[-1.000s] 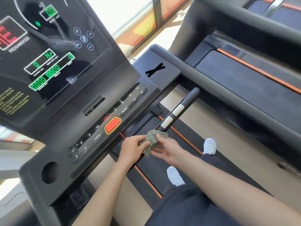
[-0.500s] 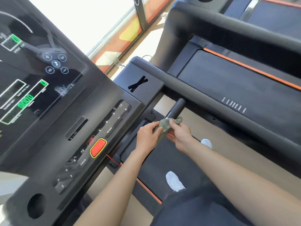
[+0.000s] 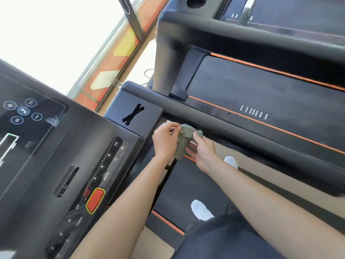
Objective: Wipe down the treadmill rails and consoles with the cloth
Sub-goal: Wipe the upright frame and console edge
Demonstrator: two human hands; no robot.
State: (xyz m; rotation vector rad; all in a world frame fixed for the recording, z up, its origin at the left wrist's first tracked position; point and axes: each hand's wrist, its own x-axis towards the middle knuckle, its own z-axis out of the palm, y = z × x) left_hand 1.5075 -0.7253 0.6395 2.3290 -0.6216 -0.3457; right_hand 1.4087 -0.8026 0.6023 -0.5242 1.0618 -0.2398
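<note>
The crumpled grey-green cloth (image 3: pixel 183 140) is bunched between my two hands, its upper part a rumpled knot at my fingertips and a longer flap hanging down below my left thumb. It looks soft and thin, creased all over, duller than the black machine around it. It sits just below the long black padded side rail (image 3: pixel 242 128) of the treadmill, which runs away to the right past my knuckles; whether the cloth touches the rail I cannot tell.

My left hand (image 3: pixel 165 140) has its fingers curled and closed on the cloth's left edge, thumb pinching from above, palm turned toward the right. My right hand (image 3: pixel 202 151) comes in from the other side, back of the hand up, fingertips closed on the cloth's upper right corner. Both forearms are bare and reach forward, the left one crossing over the edge of the black control console (image 3: pixel 104 165).

On that console, left of my left wrist, sits a red rounded stop button with a yellow border (image 3: pixel 95 200), with a row of small numbered keys (image 3: pixel 109 155) running up from it. Just beyond my left fingertips is a flat black console wing with an X-shaped slot (image 3: pixel 133 114), nothing in it. Farther off, past the rail, a round cup hole (image 3: pixel 196 1) opens in the neighbouring machine's console; its inside is dark.

Below my hands lies the dark treadmill belt with orange edge stripes (image 3: pixel 186 189), and my white shoes (image 3: pixel 201 210) stand on it.
</note>
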